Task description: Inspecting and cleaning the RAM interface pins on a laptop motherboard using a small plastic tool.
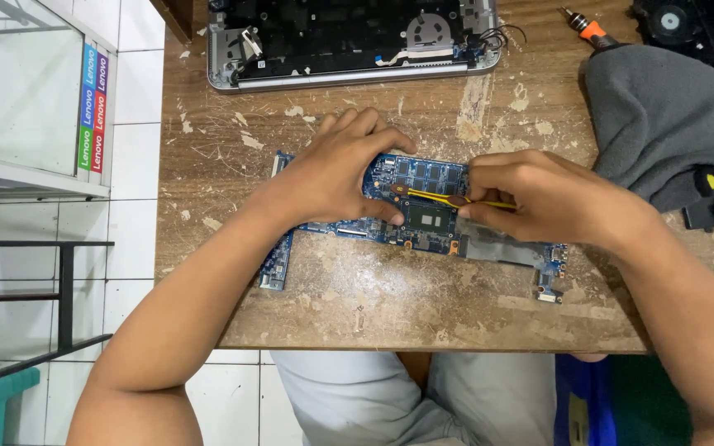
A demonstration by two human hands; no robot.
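Blue circuit board (423, 216) lies flat abt mid-table, nearer the front edge than the back, long side running left-right; its L-shaped left end reaches toward the table's (357, 306) left edge, w/ a narrow strip pointing to the front edge. Left hand (336, 169) is pressed on the board's left-centre part, fingers curled over its far edge, thumb on the near side beside the dark square chip (428, 220); it grips the board, not spread. Right hand (539, 198) sits over the board's right part, fingers pinched narrow round a thin yellow tool (448, 197) whose tip lies on the board just above the chip. Opened laptop base (349, 37), insides showing w/ a round fan, lies at the back edge. Grey cloth (663, 116) covers the back right corner, an orange-handled screwdriver (584, 26) just beside it at the back edge. Table top is scuffed wood w/ flaking patches.
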